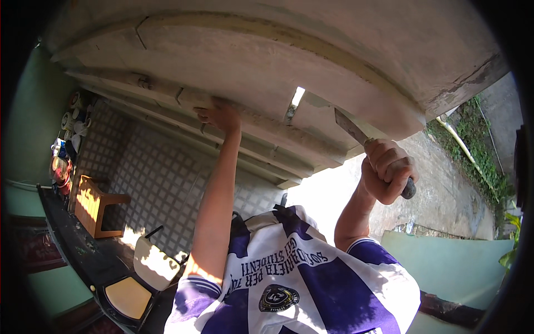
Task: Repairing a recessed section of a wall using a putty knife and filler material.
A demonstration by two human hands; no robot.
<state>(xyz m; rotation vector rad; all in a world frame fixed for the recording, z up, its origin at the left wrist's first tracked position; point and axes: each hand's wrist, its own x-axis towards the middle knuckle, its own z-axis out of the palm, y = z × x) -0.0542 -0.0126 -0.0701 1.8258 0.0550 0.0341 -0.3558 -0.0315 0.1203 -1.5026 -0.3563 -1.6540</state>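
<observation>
My right hand (387, 170) is closed round the dark handle of a flat-bladed scraper (350, 127). The blade points up and left, its tip close to the edge of a pale, rough board structure (267, 119); I cannot tell whether it touches. Farther left, my left hand (222, 116) reaches up and rests on one of the structure's long ledges, fingers apart and holding nothing. Between the two hands a narrow slot (295, 104) lets bright light through. Several parallel ledges run below the left hand.
At the left stand a wooden stool (92, 207), a chair with a pale back (156, 264) and a dark counter (67, 239). Cans and jars (69, 133) line the wall above a tiled floor (161, 161). Sunlit concrete (439, 183) and a green bank (473, 145) lie at the right.
</observation>
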